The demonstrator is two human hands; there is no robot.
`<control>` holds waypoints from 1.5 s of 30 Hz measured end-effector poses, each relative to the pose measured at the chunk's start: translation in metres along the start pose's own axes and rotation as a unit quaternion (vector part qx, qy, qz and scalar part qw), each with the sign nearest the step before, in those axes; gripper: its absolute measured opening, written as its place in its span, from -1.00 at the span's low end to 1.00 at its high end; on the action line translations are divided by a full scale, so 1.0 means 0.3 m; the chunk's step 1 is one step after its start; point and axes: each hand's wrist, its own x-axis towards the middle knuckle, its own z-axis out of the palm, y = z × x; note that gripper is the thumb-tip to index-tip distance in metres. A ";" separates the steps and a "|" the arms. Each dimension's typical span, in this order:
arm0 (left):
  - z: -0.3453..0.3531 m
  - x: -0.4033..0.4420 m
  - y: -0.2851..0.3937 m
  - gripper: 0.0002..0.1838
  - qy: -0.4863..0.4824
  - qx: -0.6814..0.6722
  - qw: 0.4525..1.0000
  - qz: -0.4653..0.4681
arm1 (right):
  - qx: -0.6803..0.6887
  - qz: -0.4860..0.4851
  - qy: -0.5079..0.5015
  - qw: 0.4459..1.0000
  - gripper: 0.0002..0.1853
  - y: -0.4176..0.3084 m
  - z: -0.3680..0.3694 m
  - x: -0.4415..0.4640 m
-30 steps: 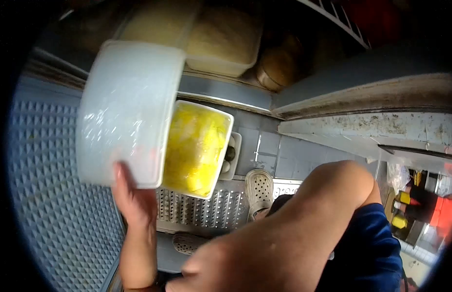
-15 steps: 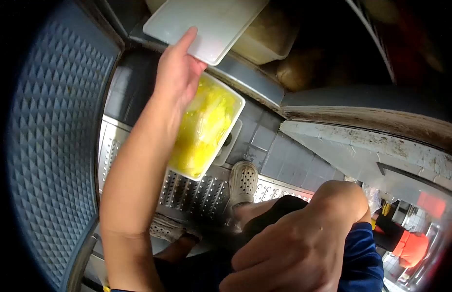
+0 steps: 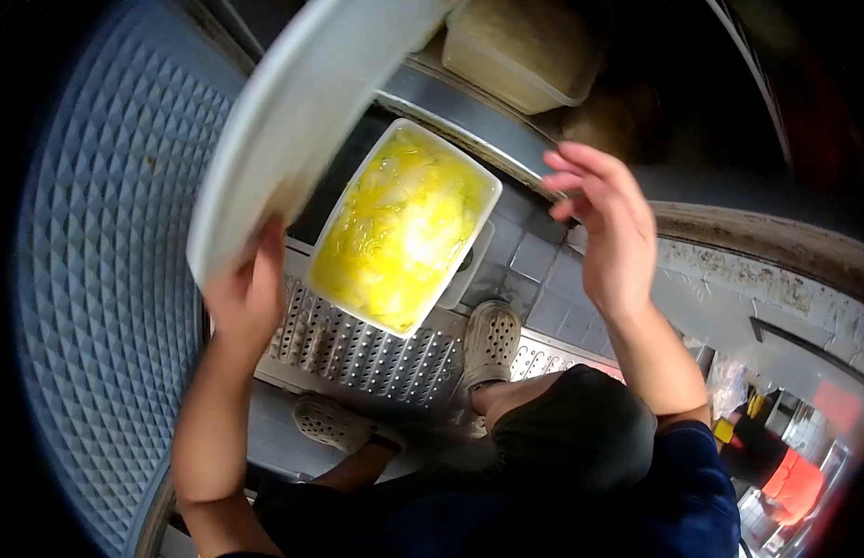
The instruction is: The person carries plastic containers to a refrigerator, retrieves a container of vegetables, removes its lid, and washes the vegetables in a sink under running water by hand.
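My left hand (image 3: 251,293) grips the lower edge of a large white lid (image 3: 297,121), which is tilted up at the upper left. Below and right of the lid, a white rectangular tub (image 3: 492,186) stands uncovered, filled with yellow-green food (image 3: 404,223) that looks wet and shiny. My right hand (image 3: 609,214) is raised to the right of the tub, fingers apart and slightly curled, holding nothing. Partly hidden beneath the tub's right side is a smaller pale container (image 3: 471,270).
Another food tub (image 3: 520,56) sits in the dark cabinet at the top. A textured blue-grey panel (image 3: 116,260) fills the left. My clogs (image 3: 492,344) are by the perforated metal step (image 3: 358,358). A person in red (image 3: 790,484) shows at the lower right.
The lid has swung from over the cabinet edge back left and tilted up in my left hand. My right hand has risen from low in front of me and opened beside the tub.
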 end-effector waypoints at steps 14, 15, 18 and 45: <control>0.055 -0.187 0.014 -0.44 -0.403 0.442 0.756 0.266 | -0.191 0.088 -0.022 0.977 -0.49 0.399 -0.002 0.180; 0.054 -0.181 0.016 -0.41 -0.412 0.436 0.756 0.262 | -0.193 0.113 -0.045 0.974 -0.52 0.396 0.000 0.178; 0.039 -0.169 0.051 -0.32 -0.410 0.403 0.796 0.189 | -0.200 0.153 -0.092 0.963 -0.60 0.397 0.000 0.175; -0.144 -0.351 0.005 -0.69 -0.020 -0.111 0.864 -0.491 | -0.053 0.194 -0.292 0.935 -0.83 0.384 0.012 -0.022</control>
